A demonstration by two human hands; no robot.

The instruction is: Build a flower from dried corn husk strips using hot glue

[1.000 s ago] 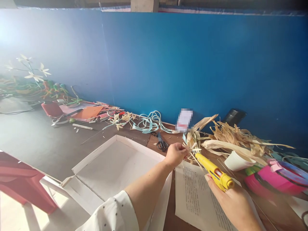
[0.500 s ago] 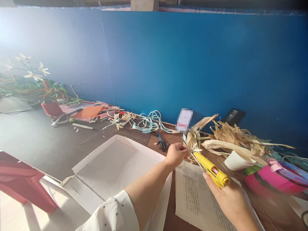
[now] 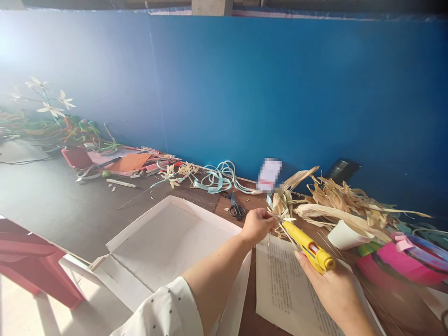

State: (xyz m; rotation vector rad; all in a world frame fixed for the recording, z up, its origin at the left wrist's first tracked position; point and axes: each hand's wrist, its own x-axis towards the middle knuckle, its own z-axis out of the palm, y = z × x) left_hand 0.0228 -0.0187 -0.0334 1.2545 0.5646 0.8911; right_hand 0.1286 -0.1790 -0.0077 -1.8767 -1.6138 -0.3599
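Observation:
My right hand [image 3: 329, 284] is wrapped round a yellow hot glue gun [image 3: 308, 245], its nozzle pointing up and left. The nozzle tip meets a small pale husk flower [image 3: 287, 218] at the fingertips of my left hand [image 3: 258, 224]. My left fingers are pinched together on the flower; its stem is mostly hidden behind them. Beneath both hands lies a printed sheet of paper [image 3: 280, 289]. Dried corn husks [image 3: 350, 200] are heaped just behind the glue gun. Black-handled scissors [image 3: 237, 211] rest left of my left hand.
An open white cardboard box lid [image 3: 154, 233] lies under my left forearm. A white cup [image 3: 348, 234] and a pink container [image 3: 402, 261] stand at the right. Light blue ribbon [image 3: 213, 179], finished husk flowers [image 3: 170, 176] and coloured paper [image 3: 131, 163] line the blue wall [image 3: 262, 93]. A red stool [image 3: 31, 261] is at lower left.
Both hands, the flower and the glue gun hold nearly the same position. The whole view has shifted very slightly.

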